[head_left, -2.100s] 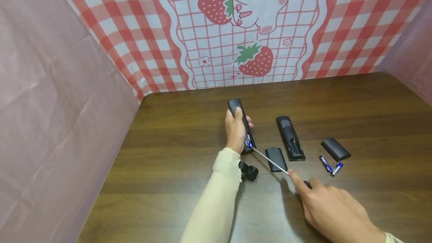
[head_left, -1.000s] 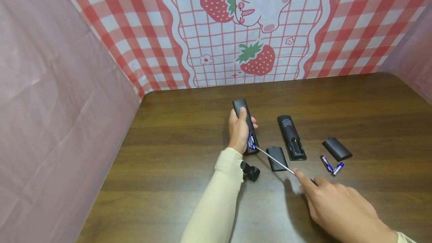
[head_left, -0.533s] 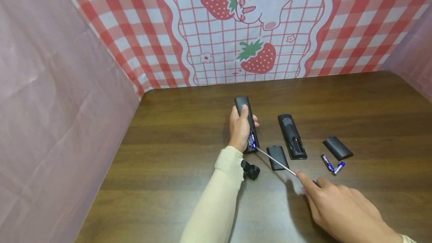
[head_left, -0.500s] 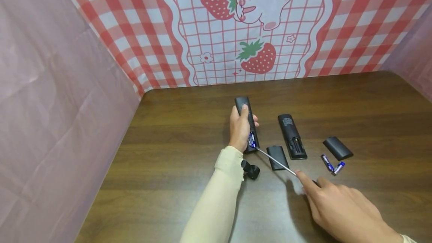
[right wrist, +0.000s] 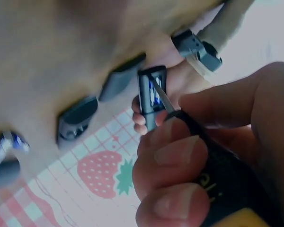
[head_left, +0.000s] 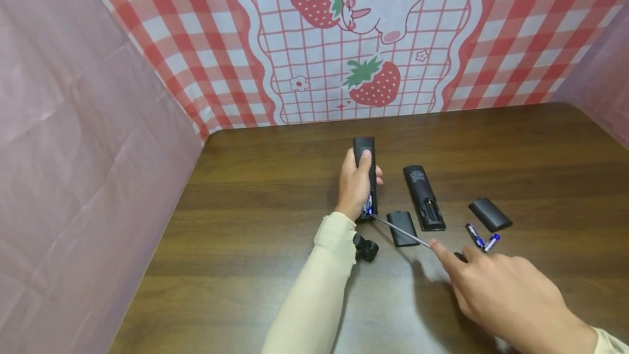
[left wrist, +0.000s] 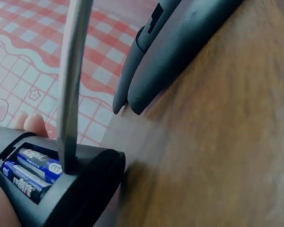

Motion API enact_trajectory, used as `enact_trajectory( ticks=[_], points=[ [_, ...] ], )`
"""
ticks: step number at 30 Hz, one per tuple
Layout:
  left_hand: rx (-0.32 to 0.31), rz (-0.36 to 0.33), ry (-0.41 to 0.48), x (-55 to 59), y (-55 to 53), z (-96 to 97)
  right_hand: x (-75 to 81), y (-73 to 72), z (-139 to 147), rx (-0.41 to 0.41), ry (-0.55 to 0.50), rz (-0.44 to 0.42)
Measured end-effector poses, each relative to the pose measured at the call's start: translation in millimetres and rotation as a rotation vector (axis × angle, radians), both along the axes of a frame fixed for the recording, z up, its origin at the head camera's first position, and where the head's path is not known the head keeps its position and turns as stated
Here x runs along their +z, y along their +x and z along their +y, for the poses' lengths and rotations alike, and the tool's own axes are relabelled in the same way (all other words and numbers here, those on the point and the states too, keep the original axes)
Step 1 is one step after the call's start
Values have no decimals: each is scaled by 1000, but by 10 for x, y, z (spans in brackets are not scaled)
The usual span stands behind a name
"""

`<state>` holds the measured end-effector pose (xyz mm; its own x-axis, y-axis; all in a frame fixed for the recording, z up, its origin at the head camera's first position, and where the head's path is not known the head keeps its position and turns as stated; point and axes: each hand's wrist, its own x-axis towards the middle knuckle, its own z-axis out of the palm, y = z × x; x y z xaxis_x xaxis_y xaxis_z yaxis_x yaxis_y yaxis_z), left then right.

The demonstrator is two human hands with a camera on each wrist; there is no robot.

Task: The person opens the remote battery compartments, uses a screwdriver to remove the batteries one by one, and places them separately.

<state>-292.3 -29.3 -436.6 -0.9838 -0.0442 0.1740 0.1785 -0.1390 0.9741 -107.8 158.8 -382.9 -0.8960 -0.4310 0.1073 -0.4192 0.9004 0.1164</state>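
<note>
My left hand (head_left: 354, 187) grips a black remote control (head_left: 364, 143), back side up, thumb along its back. Its battery bay is uncovered, and two blue batteries (left wrist: 31, 172) lie in it side by side. My right hand (head_left: 511, 294) holds a screwdriver (right wrist: 232, 182) by its dark and yellow handle, index finger stretched toward the metal shaft (head_left: 405, 234). In the left wrist view the flat blade (left wrist: 70, 118) reaches the bay's end edge, right beside the battery ends. A black battery cover (head_left: 403, 229) lies on the table below the shaft.
A second black remote (head_left: 417, 184) lies to the right with a bare battery bay. Farther right are another cover (head_left: 490, 214) and two loose blue batteries (head_left: 474, 235). A checked strawberry cloth (head_left: 373, 81) hangs behind the wooden table (head_left: 236, 223).
My left hand has carried the remote a little to the right and turned it straighter away from me. The right hand has shifted slightly right, with the blade staying at the bay's end.
</note>
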Motion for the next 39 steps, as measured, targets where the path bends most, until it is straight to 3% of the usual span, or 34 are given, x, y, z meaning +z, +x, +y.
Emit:
enact_trajectory(
  ticks=[4,11,16,19,23,27,34,39],
  points=[
    [-51,25,-17,-5,3,-13,65,-57,34,56,41,27],
    [-100,38,-38,-16,16,-24,155,-109,91,80,87,45],
    [-102,20,-56,-1,12,-1,191,-119,133,178,81,183],
    [-94,13,-80,17,10,14,237,-130,109,206,91,236],
    [-81,4,-102,39,11,27,308,-113,2,144,158,176],
    [-49,-17,-65,46,-1,43,328,-83,-97,117,195,154],
    [45,-101,-47,41,-20,57,297,-58,-198,159,205,240],
    [60,-114,-47,52,-28,29,270,-170,-62,197,147,194]
  ],
)
